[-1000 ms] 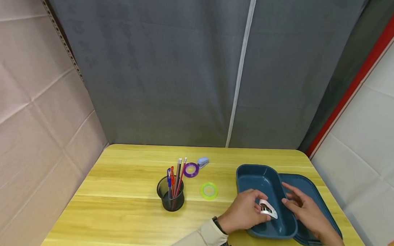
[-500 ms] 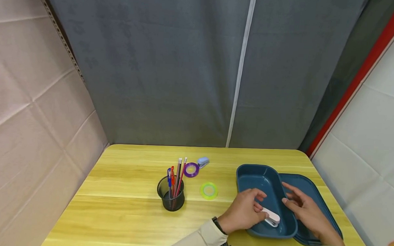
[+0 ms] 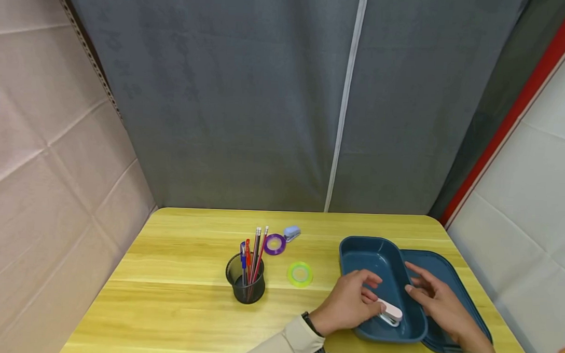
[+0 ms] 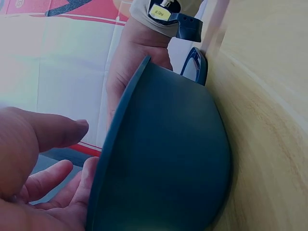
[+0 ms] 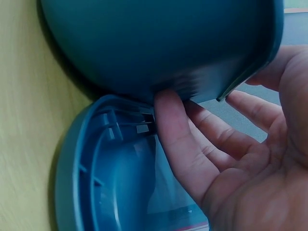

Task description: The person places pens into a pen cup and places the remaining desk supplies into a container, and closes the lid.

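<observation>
A small pale pink and white stapler [image 3: 392,312] lies in the dark blue box [image 3: 371,247], near its front end. My left hand [image 3: 350,301] reaches over the box's left rim, its thumb overlapping the stapler's near end in the head view. In the left wrist view, the thumb and fingers [image 4: 57,132] stand apart with nothing between them; the stapler is hidden there behind the box wall. My right hand [image 3: 441,306] is at the box's right side, over the blue lid [image 3: 452,276]. Its fingertips [image 5: 168,103] rest against the outer wall, as the right wrist view shows.
Left of the box, a green tape roll [image 3: 300,274] lies on the wooden table [image 3: 175,318]. Behind it are a purple tape roll [image 3: 274,244] and a light blue stapler [image 3: 292,232]. A black mesh cup [image 3: 247,292] holds several pens and pencils.
The pink and white stapler has gone from the left hand's fingers, tilted, to lying in the box. The left fingers have loosened. The right hand stays where it was.
</observation>
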`<state>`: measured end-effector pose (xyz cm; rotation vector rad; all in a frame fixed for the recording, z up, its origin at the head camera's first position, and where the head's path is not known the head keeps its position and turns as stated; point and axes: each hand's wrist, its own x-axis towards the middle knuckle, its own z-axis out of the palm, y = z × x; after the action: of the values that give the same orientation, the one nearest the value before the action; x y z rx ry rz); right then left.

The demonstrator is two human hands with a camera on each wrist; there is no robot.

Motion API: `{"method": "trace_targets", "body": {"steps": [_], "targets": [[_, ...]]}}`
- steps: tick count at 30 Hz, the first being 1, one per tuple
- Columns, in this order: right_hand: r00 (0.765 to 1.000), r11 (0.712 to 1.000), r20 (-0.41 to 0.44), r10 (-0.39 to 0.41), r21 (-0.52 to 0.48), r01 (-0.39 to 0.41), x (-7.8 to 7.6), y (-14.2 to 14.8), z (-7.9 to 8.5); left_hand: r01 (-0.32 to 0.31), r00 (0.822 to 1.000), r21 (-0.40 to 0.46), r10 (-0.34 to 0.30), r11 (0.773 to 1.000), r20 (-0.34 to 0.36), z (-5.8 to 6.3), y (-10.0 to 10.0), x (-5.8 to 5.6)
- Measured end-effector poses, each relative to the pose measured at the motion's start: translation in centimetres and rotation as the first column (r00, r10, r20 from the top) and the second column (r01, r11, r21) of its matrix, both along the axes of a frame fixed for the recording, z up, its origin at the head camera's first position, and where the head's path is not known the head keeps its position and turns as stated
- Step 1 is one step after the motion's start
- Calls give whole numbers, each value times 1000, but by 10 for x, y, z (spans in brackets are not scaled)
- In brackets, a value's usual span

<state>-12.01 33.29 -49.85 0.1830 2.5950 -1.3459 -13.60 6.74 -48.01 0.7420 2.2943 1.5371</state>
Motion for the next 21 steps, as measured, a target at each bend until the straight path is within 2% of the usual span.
{"method": "trace_targets", "body": {"steps": [7,15,21], "targets": [[1000,1000,-7,6,1,-6,0,-1,0,-24,1000,50,23,998,18,2,-4,-1],[1000,1000,5,6,0,-6,1,0,1,5,1000,119,-5,993,4,4,-16,-7],[1000,1000,5,10,-5,-10,1,0,1,11,1000,135,-13,991,15,5,-25,-11]]}}
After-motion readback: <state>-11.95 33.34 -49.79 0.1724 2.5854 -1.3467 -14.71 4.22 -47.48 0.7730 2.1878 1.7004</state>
